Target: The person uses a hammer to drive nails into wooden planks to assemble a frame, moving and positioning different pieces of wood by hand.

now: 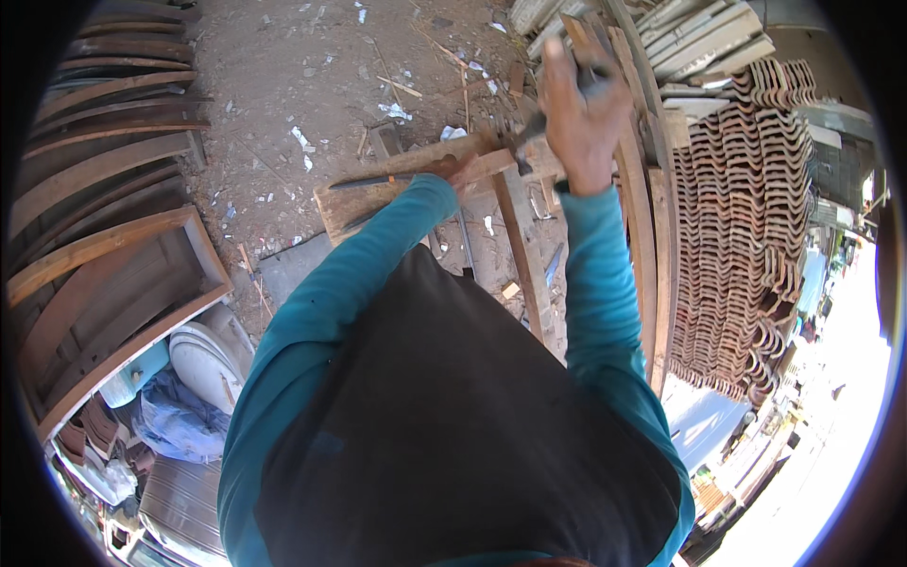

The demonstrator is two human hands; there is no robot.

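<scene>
My left hand (457, 168), partly smeared by motion, is closed on a short wooden piece (489, 165) above a rough wooden plank (342, 206). To the right and higher, my right hand (588, 118) is wrapped around a dark tool that looks like a hammer. Its blurred dark end (532, 130) points toward the wooden piece, and the palm hides most of the handle. A slim dark tool with an orange spot (370, 181) lies on the plank, left of my left hand. From the work spot a narrow wooden bar (522, 246) runs toward me.
Long timbers (652, 198) stand along my right side, with stacked clay roof tiles (737, 236) beyond them. Curved wooden pieces (104, 123) and a wooden frame (203, 250) line the left. Wood scraps and paper bits litter the dirt floor (283, 85).
</scene>
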